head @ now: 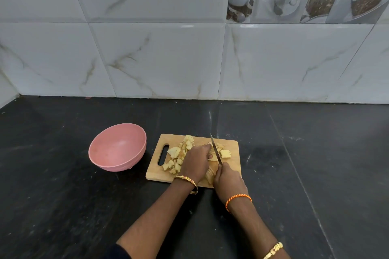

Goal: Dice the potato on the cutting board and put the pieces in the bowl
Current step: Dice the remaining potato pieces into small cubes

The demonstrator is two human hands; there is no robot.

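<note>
Reaching forward from the bottom edge, both forearms converge on the wooden cutting board (231,147), which lies flat on the black counter (63,195). The right hand (228,178) is curled around the handle of a knife (215,149), its blade pointing toward twelve o'clock and tilted slightly left, edge down among the potato strips (220,150). The left hand (194,162), knuckles up and fingers bent, presses on the uncut potato just left of the blade. Diced potato pieces (179,153) are heaped toward the board's nine o'clock side, near its handle slot. The pink bowl (117,147) sits at nine o'clock from the board, close by, holding nothing visible.
</note>
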